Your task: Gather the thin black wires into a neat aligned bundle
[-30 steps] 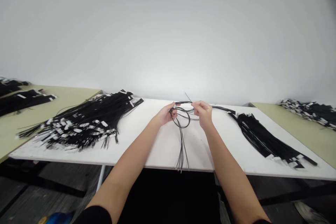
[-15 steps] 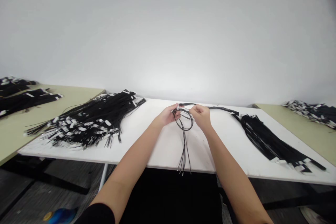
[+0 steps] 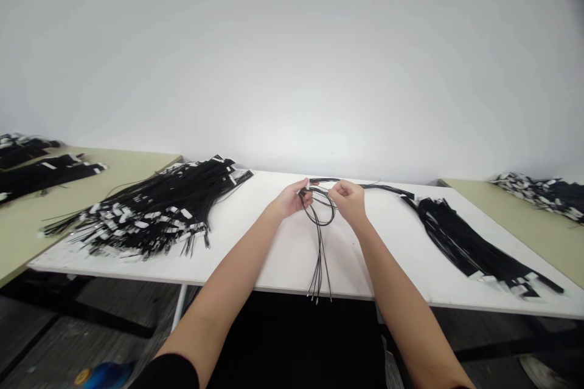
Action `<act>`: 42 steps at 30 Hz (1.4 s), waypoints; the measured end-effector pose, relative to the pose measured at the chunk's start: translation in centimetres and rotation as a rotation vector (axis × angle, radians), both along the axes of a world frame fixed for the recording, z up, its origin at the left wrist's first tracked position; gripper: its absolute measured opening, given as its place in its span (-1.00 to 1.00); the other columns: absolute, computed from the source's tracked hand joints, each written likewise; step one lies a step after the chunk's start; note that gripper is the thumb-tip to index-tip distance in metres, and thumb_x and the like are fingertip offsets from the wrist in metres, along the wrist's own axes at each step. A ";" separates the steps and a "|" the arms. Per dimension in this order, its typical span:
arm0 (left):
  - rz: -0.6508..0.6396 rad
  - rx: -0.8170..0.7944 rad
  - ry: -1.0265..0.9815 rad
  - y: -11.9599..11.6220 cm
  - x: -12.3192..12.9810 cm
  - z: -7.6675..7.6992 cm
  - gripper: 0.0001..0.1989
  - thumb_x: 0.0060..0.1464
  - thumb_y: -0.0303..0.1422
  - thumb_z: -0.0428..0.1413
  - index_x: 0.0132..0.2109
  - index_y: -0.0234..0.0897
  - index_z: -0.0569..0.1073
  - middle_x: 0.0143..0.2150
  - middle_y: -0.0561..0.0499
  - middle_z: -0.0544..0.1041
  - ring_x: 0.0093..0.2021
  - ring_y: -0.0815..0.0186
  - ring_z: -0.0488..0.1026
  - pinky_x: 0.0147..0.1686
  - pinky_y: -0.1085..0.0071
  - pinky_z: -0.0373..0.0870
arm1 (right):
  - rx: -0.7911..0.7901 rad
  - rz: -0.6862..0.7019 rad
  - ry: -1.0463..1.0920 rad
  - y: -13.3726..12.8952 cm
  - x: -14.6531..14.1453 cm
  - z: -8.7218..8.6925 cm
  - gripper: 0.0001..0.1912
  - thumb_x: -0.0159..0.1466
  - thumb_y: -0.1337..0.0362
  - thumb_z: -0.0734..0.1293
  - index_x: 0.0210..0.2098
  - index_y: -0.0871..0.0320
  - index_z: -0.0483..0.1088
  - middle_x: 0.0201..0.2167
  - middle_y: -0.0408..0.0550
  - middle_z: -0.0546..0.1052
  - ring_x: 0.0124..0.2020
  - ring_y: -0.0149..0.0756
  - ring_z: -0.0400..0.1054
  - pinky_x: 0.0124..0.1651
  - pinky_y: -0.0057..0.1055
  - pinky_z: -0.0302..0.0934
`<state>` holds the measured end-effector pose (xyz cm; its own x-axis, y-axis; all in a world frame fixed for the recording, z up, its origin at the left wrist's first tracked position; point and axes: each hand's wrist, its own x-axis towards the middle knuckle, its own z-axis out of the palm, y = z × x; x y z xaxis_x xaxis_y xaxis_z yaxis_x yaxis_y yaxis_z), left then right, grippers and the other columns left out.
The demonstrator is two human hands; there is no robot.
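My left hand (image 3: 294, 199) is closed on a black wire harness (image 3: 332, 214) that is bent into a loop, with a small white piece by the thumb. Several thin wire ends with bright tips dangle from the loop over the table's front edge. My right hand (image 3: 349, 197), just to the right, is closed in a pinch on the harness; its fingertips hide the exact spot. Behind it, a longer black sleeved stretch (image 3: 387, 189) runs right across the white table (image 3: 278, 249).
A big heap of black harnesses (image 3: 173, 194) with white connectors covers the table's left side. A smaller bundle (image 3: 460, 237) lies on the right. More bundles rest on yellowish tables at left (image 3: 132, 170) and right (image 3: 493, 213). A wall (image 3: 292, 61) stands behind.
Almost nothing differs. Both hands keep their hold on the harness, and the hanging wire ends have shifted very slightly left.
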<state>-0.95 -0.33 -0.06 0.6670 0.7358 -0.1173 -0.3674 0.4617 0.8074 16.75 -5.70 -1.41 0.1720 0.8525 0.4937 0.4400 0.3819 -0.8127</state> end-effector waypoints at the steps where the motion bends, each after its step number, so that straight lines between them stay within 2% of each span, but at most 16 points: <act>1: -0.001 -0.001 0.000 0.0 0.0 0.0 -0.70 0.12 -0.16 0.08 -0.19 -0.33 0.48 -0.63 0.11 0.21 -0.61 0.41 0.25 -0.59 0.52 0.16 | 0.006 -0.001 -0.009 -0.1 0.0 0.0 -0.78 0.31 0.20 0.30 -0.20 0.26 0.40 -0.30 -0.10 0.47 -0.39 -0.41 0.38 -0.37 -0.44 0.33; 9: 0.006 -0.010 0.003 0.1 0.0 -0.1 -0.71 0.12 -0.16 0.09 -0.18 -0.32 0.48 -0.63 0.11 0.23 -0.62 0.42 0.25 -0.58 0.52 0.16 | 0.092 -0.001 -0.097 -0.3 -0.1 0.1 -0.78 0.32 0.19 0.29 -0.23 0.26 0.40 -0.32 -0.11 0.47 -0.41 -0.42 0.37 -0.38 -0.45 0.33; 13: 0.024 -0.021 0.010 0.2 -0.1 -0.1 -0.70 0.12 -0.16 0.09 -0.18 -0.32 0.48 -0.63 0.12 0.23 -0.62 0.43 0.25 -0.58 0.52 0.16 | 0.178 -0.006 -0.170 -0.2 -0.1 0.4 -0.79 0.33 0.19 0.27 -0.23 0.23 0.40 -0.29 -0.09 0.47 -0.36 -0.41 0.38 -0.29 -0.39 0.34; 21: 0.040 -0.037 0.028 0.8 -0.3 -0.5 -0.68 0.11 -0.15 0.11 -0.15 -0.33 0.47 -0.61 0.13 0.23 -0.62 0.44 0.26 -0.60 0.53 0.15 | 0.292 0.086 -0.315 -0.3 0.0 0.9 -0.79 0.35 0.18 0.25 -0.23 0.20 0.41 -0.26 -0.07 0.48 -0.32 -0.40 0.38 -0.23 -0.36 0.34; 30: 0.036 -0.042 0.042 0.8 -0.3 -0.4 -0.68 0.11 -0.15 0.10 -0.16 -0.34 0.47 -0.61 0.13 0.22 -0.61 0.43 0.27 -0.61 0.53 0.14 | 0.316 0.102 -0.386 -0.3 0.0 1.1 -0.79 0.35 0.17 0.25 -0.23 0.20 0.41 -0.28 -0.08 0.48 -0.35 -0.41 0.37 -0.25 -0.37 0.34; 37: 0.035 -0.011 0.060 0.7 -0.4 -0.4 -0.69 0.11 -0.14 0.10 -0.19 -0.33 0.48 -0.63 0.13 0.22 -0.62 0.43 0.26 -0.59 0.51 0.15 | 0.330 -0.002 -0.348 0.1 0.0 0.5 -0.79 0.36 0.18 0.23 -0.23 0.19 0.41 -0.25 -0.06 0.48 -0.31 -0.39 0.38 -0.22 -0.35 0.34; 42: 0.012 0.024 0.072 0.6 -0.3 -0.4 -0.69 0.09 -0.13 0.11 -0.20 -0.32 0.47 -0.62 0.12 0.25 -0.61 0.43 0.26 -0.57 0.51 0.16 | 0.319 -0.012 -0.372 0.2 -0.1 0.1 -0.78 0.35 0.17 0.24 -0.22 0.19 0.41 -0.26 -0.06 0.48 -0.32 -0.39 0.37 -0.21 -0.35 0.33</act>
